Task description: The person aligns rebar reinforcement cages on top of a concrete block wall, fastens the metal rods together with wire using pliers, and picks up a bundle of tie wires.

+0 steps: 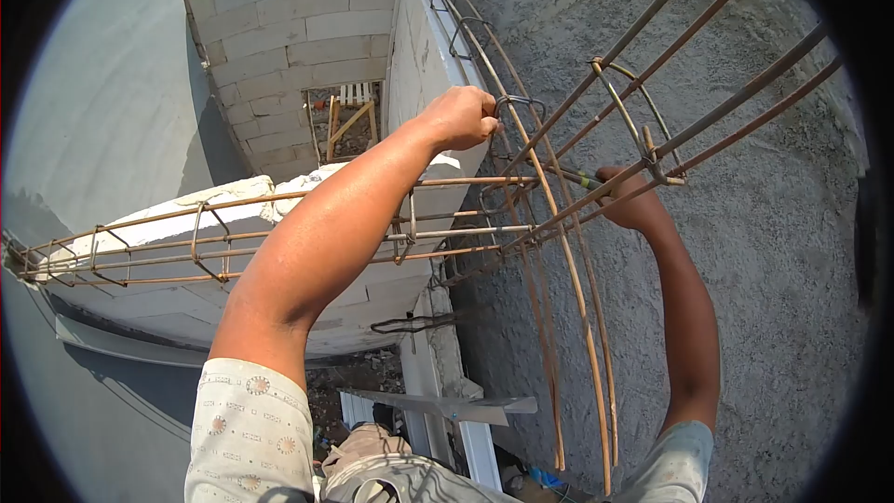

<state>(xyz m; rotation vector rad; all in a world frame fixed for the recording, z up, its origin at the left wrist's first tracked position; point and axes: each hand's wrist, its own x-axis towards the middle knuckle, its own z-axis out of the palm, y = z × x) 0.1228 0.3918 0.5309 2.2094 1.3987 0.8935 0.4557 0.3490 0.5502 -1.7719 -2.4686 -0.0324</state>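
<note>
Fingers of your left hand [463,118] curl closed at twelve o'clock against a dark, bent steel stirrup [518,99]; what they hold, you cannot tell. Your right hand [631,203], at three, is partly hidden behind brown, ribbed steel bars [745,92], its grip unclear. A rusty, square-section rebar cage [196,237] stretches toward nine; a rough grey wall [782,317] stands at four.
</note>
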